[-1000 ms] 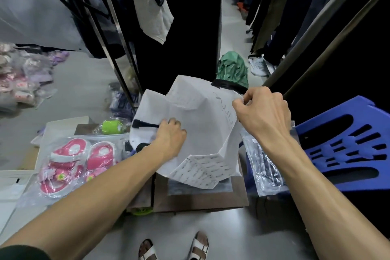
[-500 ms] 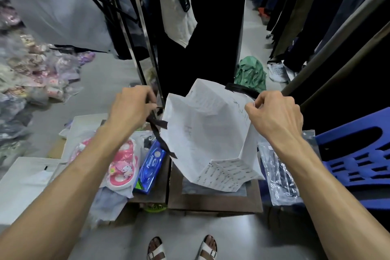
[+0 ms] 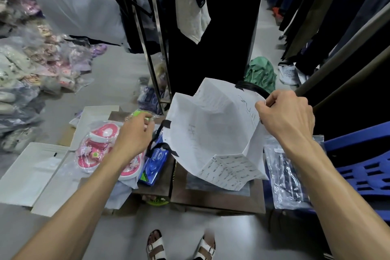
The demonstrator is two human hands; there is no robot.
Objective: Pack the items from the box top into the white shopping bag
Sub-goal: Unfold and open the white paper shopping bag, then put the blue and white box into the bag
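Observation:
The white shopping bag (image 3: pixel 213 133) with black ribbon handles stands tilted on the brown box top (image 3: pixel 215 198). My right hand (image 3: pixel 285 116) pinches the bag's right rim and holds it up. My left hand (image 3: pixel 135 133) hovers left of the bag, fingers curled at a green item in clear wrap (image 3: pixel 137 114); whether it grips the item I cannot tell. Under that hand lie pink sandals in plastic (image 3: pixel 99 145) and a blue packet (image 3: pixel 155 163).
A clear-wrapped dark garment (image 3: pixel 285 175) lies right of the box, beside a blue plastic chair (image 3: pixel 363 167). White flat boxes (image 3: pixel 29 173) sit on the floor at left. Metal clothes racks (image 3: pixel 156 59) and hanging dark garments stand behind. My sandalled feet (image 3: pixel 179 246) are below.
My left hand let go of the bag's left black handle and dropped down to the green wrapped item. My right hand kept its hold on the bag's rim.

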